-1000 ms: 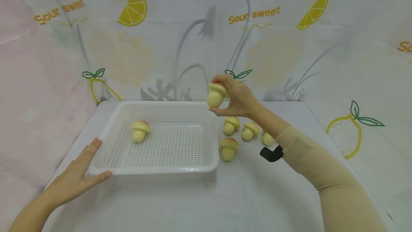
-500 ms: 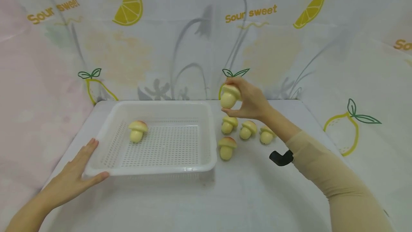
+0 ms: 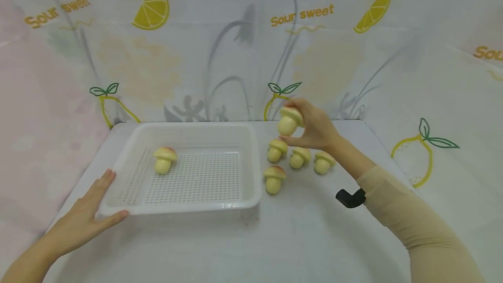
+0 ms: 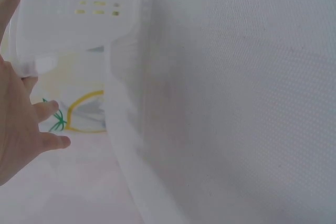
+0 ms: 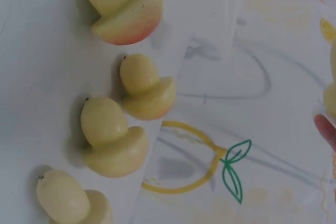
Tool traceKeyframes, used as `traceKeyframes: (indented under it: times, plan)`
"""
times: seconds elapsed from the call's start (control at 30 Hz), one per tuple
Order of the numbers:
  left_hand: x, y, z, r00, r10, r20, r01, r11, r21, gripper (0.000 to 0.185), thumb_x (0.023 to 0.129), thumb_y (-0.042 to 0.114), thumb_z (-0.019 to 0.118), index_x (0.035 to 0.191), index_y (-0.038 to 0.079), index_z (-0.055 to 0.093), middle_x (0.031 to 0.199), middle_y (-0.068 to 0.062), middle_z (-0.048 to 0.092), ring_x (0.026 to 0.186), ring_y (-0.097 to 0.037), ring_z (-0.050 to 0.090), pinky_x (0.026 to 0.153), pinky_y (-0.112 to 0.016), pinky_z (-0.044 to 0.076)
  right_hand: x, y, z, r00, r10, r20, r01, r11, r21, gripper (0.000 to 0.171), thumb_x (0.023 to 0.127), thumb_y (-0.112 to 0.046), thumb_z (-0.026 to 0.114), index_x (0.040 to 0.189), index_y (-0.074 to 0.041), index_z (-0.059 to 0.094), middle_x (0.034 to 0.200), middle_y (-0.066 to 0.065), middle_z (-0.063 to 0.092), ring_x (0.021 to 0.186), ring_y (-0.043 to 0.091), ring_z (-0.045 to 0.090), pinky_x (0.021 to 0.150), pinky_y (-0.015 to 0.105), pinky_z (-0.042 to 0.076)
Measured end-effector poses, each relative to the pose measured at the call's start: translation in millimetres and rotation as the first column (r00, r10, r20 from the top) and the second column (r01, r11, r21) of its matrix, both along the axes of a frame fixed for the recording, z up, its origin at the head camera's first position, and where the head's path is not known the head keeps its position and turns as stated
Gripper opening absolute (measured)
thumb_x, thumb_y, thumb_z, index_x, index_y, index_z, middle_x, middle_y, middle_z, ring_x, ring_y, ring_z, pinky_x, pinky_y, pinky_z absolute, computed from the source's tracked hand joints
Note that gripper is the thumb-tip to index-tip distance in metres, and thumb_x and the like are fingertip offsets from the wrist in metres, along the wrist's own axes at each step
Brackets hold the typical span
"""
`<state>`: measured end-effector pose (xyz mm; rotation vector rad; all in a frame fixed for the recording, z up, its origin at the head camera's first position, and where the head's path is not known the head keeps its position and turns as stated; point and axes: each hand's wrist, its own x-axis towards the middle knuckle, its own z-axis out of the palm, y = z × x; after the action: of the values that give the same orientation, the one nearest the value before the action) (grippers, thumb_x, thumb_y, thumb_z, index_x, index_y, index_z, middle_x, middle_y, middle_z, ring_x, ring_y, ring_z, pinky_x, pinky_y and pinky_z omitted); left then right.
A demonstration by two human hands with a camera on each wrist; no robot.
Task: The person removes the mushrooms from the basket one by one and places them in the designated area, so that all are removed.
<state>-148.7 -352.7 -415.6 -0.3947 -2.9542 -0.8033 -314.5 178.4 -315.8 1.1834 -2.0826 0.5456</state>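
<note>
My right hand [image 3: 319, 126] holds a pale yellow toy mushroom [image 3: 288, 123] between thumb and fingers, raised above the back of the table, right of the basket. In the right wrist view, only a sliver of that mushroom [image 5: 331, 100] and a fingertip [image 5: 326, 129] show at the right edge. My left hand [image 3: 83, 214] rests with spread, straight fingers at the left side of a white perforated plastic basket [image 3: 180, 208], its thumb by the front corner. The left wrist view shows this hand [image 4: 18, 119] against the basket [image 4: 63, 30]. One mushroom [image 3: 163, 160] lies inside the basket, toward the left.
Several mushrooms lie on the white table right of the basket: a near one [image 3: 273, 180] and a back row beginning with another mushroom [image 3: 277, 150]. A lemon-printed cloth [image 3: 220, 56] hangs behind the table. A black piece [image 3: 350, 198] sticks out at the right wrist.
My right hand has carried the mushroom rightward and slightly down, away from the basket's right rim. The left hand stays at the basket. The head view has shifted a little.
</note>
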Motion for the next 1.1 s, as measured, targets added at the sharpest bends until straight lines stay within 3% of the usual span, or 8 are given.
traceKeyframes:
  times: [0.27, 0.67, 1.1]
  plan:
    - [0.0, -1, 0.6, 1.0, -0.01, -0.013, 0.01, 1.0, 0.0, 0.096, 0.089, 0.032, 0.068, 0.156, 0.018, -0.001, 0.161, -0.012, -0.003, 0.143, -0.045, 0.001, 0.102, -0.074, -0.003, 6.3, 10, -2.9, 0.999, -0.032, 0.029, 0.032, 0.999, 0.0, 0.077, 0.064, -0.037, 0.082, 0.121, 0.001, 0.048, 0.112, 0.01, 0.06, 0.077, 0.022, 0.06, 0.063, 0.036, 0.052]
    - [0.3, 1, -1.1, 1.0, -0.016, -0.004, 0.015, 1.0, -0.009, 0.095, 0.09, 0.032, 0.066, 0.156, 0.017, -0.002, 0.161, -0.012, -0.004, 0.144, -0.042, -0.001, 0.103, -0.072, -0.007, 14.7, 27, -17.3, 0.996, -0.068, 0.066, 0.07, 0.997, -0.03, 0.074, 0.068, -0.044, 0.077, 0.12, 0.001, 0.051, 0.11, 0.01, 0.061, 0.085, 0.023, 0.061, 0.068, 0.038, 0.051]
    - [-1.2, 0, -3.0, 1.0, -0.019, -0.023, 0.019, 1.0, -0.002, 0.097, 0.089, 0.03, 0.068, 0.156, 0.016, -0.001, 0.161, -0.013, -0.003, 0.144, -0.042, 0.0, 0.103, -0.072, -0.006, 26.1, 39, -38.2, 0.987, -0.101, 0.126, 0.106, 0.994, -0.033, 0.073, 0.073, -0.052, 0.073, 0.121, -0.001, 0.051, 0.109, 0.008, 0.061, 0.079, 0.02, 0.061, 0.061, 0.036, 0.051]
